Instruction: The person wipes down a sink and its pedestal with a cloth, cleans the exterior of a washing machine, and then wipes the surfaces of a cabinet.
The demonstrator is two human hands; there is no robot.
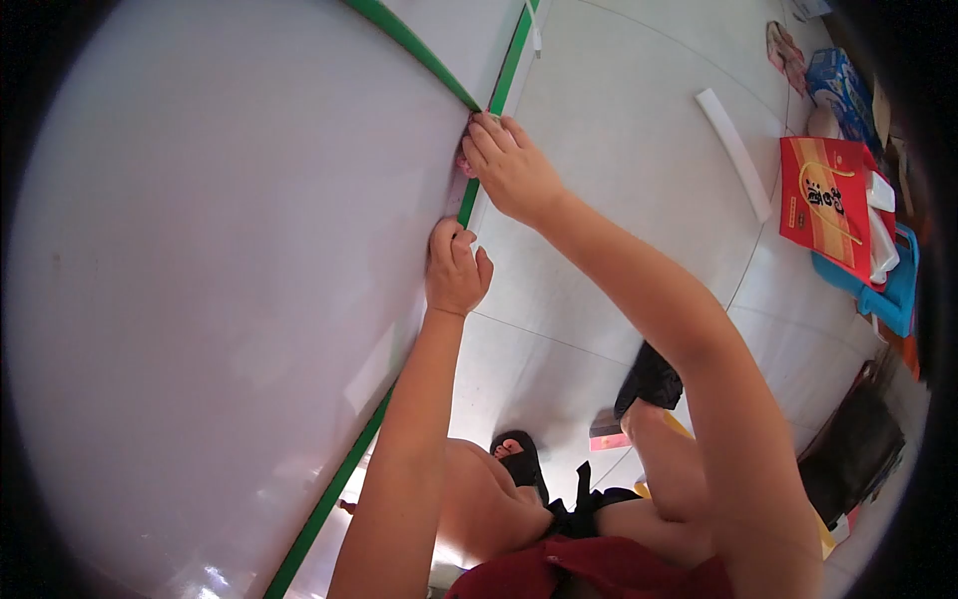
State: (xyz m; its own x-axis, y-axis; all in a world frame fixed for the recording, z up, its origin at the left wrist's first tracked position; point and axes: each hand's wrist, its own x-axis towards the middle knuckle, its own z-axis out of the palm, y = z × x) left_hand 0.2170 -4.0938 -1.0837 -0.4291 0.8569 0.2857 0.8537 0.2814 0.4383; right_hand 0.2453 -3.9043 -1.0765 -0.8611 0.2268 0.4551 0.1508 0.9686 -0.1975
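Observation:
A large white panel (pixel 220 250) with a green edge strip (pixel 324 509) fills the left side of the head view. My left hand (pixel 456 272) is closed at the panel's edge, its fingers curled over the green strip. Farther up the same edge, my right hand (pixel 509 170) presses its bent fingers together near the corner where a second green strip (pixel 419 50) meets the edge. Something small and pinkish shows under the right fingertips; most of it is hidden.
Pale tiled floor (pixel 599 130) lies right of the panel, with a long white strip (pixel 733 155) on it. A red gift bag (pixel 823 205), a blue plastic stool (pixel 898 285) and a blue package (pixel 840 85) stand at the far right. A white cable (pixel 536 35) hangs at the top.

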